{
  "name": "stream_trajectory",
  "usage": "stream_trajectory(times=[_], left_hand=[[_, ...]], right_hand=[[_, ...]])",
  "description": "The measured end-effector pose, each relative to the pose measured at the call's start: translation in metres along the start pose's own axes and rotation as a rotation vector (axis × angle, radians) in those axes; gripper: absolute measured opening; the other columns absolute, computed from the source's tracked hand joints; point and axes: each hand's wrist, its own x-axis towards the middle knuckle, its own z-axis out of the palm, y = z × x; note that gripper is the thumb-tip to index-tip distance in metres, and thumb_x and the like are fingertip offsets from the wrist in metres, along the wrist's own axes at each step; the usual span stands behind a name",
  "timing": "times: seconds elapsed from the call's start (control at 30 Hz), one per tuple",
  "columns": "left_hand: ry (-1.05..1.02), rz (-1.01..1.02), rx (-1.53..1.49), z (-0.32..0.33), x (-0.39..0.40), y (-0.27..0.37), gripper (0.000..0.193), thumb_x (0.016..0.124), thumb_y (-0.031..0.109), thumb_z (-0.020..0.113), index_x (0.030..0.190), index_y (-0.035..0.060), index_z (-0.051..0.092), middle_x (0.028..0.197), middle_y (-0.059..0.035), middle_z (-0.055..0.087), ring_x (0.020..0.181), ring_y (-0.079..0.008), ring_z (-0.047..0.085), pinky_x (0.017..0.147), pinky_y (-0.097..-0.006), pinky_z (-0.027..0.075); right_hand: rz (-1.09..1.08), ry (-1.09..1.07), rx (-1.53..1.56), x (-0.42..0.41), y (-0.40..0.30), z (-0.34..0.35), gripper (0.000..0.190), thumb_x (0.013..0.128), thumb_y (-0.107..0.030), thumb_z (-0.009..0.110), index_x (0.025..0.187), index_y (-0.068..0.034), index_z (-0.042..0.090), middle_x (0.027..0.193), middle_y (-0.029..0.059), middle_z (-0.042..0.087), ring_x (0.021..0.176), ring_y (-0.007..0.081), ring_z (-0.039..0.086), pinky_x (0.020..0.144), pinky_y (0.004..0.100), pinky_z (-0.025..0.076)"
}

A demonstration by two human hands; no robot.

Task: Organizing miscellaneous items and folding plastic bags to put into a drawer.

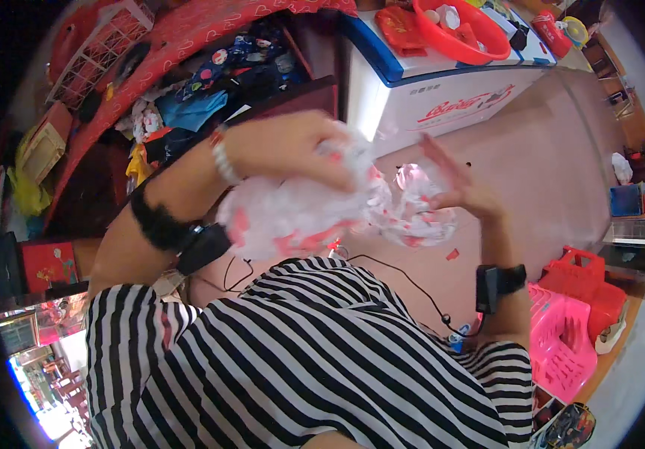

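Note:
My left hand [300, 149], with a pale bead bracelet at its wrist, grips a bunched part of a thin white plastic bag [294, 219] with red print. The bag spreads below that hand, in front of my striped shirt; its edges are blurred by motion. To the right, my right hand [462, 188] has its fingers spread apart, the thumb beside or touching more crumpled white plastic with red print [420, 227]. Whether this plastic belongs to the same bag cannot be told. Both forearms wear black straps with small dark devices.
Beyond my hands stands a white chest freezer [445, 101] with a red plastic basin [488, 50] on top. Clothes and bags [187, 112] fill a dark compartment at the upper left. A pink plastic basket [560, 342] is at the lower right. A black cable [406, 275] runs near my body.

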Motion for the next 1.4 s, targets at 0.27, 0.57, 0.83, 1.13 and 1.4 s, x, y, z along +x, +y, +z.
stream_trajectory(times=[0.27, 0.57, 0.83, 1.13, 1.4], left_hand=[[-0.070, 0.269, -1.473, -0.032, 0.078, 0.003, 0.036, 0.088, 0.027, 0.053, 0.108, -0.0024, 0.058, 0.104, -0.0122, 0.065, 0.094, -0.0204, 0.062, 0.089, -0.0342, 0.047], [0.332, -0.126, -1.321, -0.031, 0.028, -0.047, 0.070, 0.089, 0.056, 0.040, 0.121, -0.0055, 0.046, 0.122, -0.0171, 0.051, 0.111, -0.0258, 0.050, 0.099, -0.0370, 0.037], [0.486, 0.441, 0.382, 0.015, 0.041, -0.008, 0.088, 0.064, 0.025, 0.077, 0.138, 0.0069, 0.033, 0.132, -0.0130, 0.044, 0.118, -0.0262, 0.046, 0.102, -0.0367, 0.033], [-0.025, -0.010, 0.572, 0.019, 0.074, -0.006, 0.042, 0.064, 0.027, 0.073, 0.097, 0.0022, 0.062, 0.091, -0.0188, 0.063, 0.082, -0.0349, 0.060, 0.075, -0.0380, 0.047], [0.434, 0.156, -0.321, 0.019, 0.086, -0.005, 0.028, 0.077, 0.016, 0.061, 0.101, 0.0015, 0.063, 0.084, -0.0108, 0.065, 0.078, -0.0164, 0.062, 0.073, -0.0292, 0.049]], right_hand=[[-0.098, -0.308, 0.155, 0.019, -0.024, 0.104, 0.069, 0.079, -0.030, 0.065, 0.136, -0.005, 0.036, 0.142, 0.0115, 0.035, 0.131, 0.0263, 0.031, 0.109, 0.0397, 0.023], [-0.176, 0.230, -0.034, 0.000, -0.017, 0.061, 0.050, 0.085, -0.028, 0.059, 0.127, -0.004, 0.047, 0.129, 0.0113, 0.049, 0.118, 0.0254, 0.046, 0.102, 0.0392, 0.034], [0.328, 0.049, 0.486, -0.030, -0.045, 0.026, 0.037, 0.082, -0.013, 0.059, 0.116, 0.000, 0.054, 0.113, 0.0105, 0.058, 0.101, 0.0175, 0.055, 0.090, 0.0326, 0.044], [0.305, -0.090, 0.404, 0.002, -0.051, 0.014, 0.046, 0.079, -0.013, 0.061, 0.122, 0.000, 0.051, 0.114, 0.0104, 0.058, 0.102, 0.0169, 0.054, 0.091, 0.0319, 0.043], [0.052, 0.346, -0.069, 0.025, -0.089, 0.050, 0.076, 0.060, -0.009, 0.078, 0.127, -0.003, 0.042, 0.118, 0.0104, 0.053, 0.105, 0.0181, 0.052, 0.086, 0.0327, 0.046]])
